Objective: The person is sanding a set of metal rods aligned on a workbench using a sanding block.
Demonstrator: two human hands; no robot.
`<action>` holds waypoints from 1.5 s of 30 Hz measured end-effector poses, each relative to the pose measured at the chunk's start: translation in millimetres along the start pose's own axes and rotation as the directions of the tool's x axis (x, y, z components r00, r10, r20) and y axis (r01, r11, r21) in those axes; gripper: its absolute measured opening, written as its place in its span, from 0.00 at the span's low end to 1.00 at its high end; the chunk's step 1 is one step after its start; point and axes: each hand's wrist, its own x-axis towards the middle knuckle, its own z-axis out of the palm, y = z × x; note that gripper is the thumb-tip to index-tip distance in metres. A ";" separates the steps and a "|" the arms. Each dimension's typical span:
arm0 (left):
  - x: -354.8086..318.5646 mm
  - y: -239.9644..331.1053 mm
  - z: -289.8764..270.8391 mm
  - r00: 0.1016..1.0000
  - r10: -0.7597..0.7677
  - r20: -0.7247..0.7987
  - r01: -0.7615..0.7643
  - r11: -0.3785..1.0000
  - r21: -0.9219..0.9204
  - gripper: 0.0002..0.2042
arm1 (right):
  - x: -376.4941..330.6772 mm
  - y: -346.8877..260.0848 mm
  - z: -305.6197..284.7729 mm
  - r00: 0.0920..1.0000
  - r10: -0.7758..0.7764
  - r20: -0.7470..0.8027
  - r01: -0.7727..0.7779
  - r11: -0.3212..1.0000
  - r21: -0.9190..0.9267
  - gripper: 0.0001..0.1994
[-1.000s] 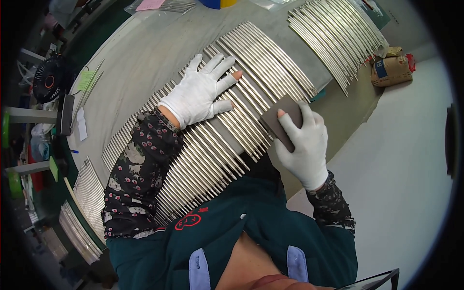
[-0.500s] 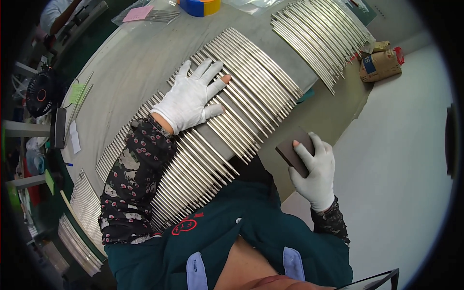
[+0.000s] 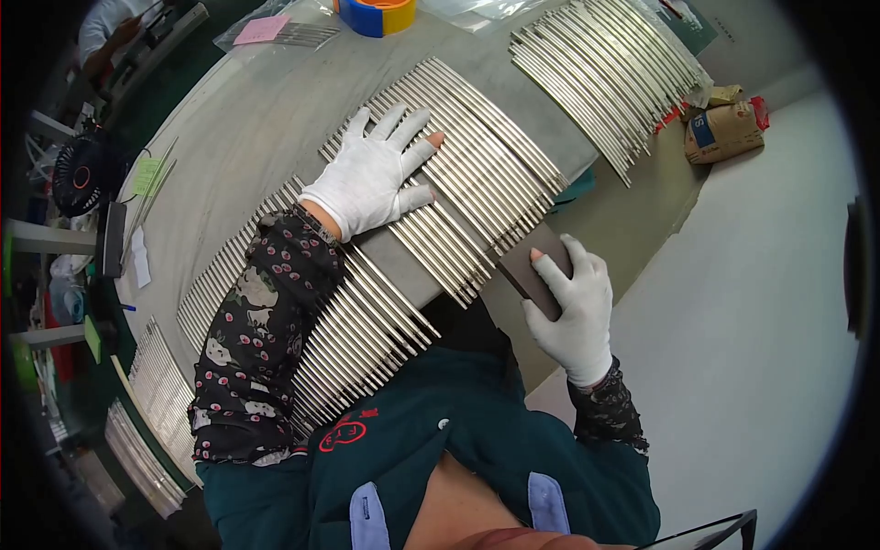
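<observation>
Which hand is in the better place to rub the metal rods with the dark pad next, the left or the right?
Probably the right. The right hand already holds the dark pad at the near ends of the metal rods. The left hand lies flat on the rods, fingers spread, holding no pad.

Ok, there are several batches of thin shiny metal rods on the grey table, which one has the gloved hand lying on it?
The middle batch of metal rods: the white-gloved left hand lies flat on it, fingers spread. The other batches are untouched.

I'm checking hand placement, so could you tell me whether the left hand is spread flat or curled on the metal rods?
Spread flat: the left hand lies palm down, fingers fanned, on the metal rods.
</observation>
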 end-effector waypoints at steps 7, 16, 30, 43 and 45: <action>4.1 0.5 3.2 1.000 -0.006 0.001 0.006 1.000 0.016 0.33 | -11.5 7.3 -1.3 1.000 0.018 0.000 -0.018 1.000 0.010 0.28; -2.3 -0.8 6.2 1.000 -0.013 -0.027 0.013 1.000 0.001 0.33 | -10.6 5.8 -12.4 0.997 -0.009 -0.078 0.011 0.999 0.033 0.29; -7.5 2.0 1.9 0.998 -0.032 -0.049 0.032 0.999 0.008 0.32 | 47.0 -28.7 22.7 0.983 -0.176 -0.047 0.170 0.980 -0.106 0.28; -6.7 6.3 3.3 0.997 -0.069 -0.046 0.069 0.998 0.013 0.32 | 21.0 -27.5 4.1 0.992 -0.128 0.006 0.128 0.990 -0.058 0.27; -4.6 7.8 -0.7 0.996 -0.083 -0.036 0.083 0.996 0.011 0.31 | 35.1 -34.5 12.3 0.992 -0.125 0.013 0.125 0.990 -0.071 0.27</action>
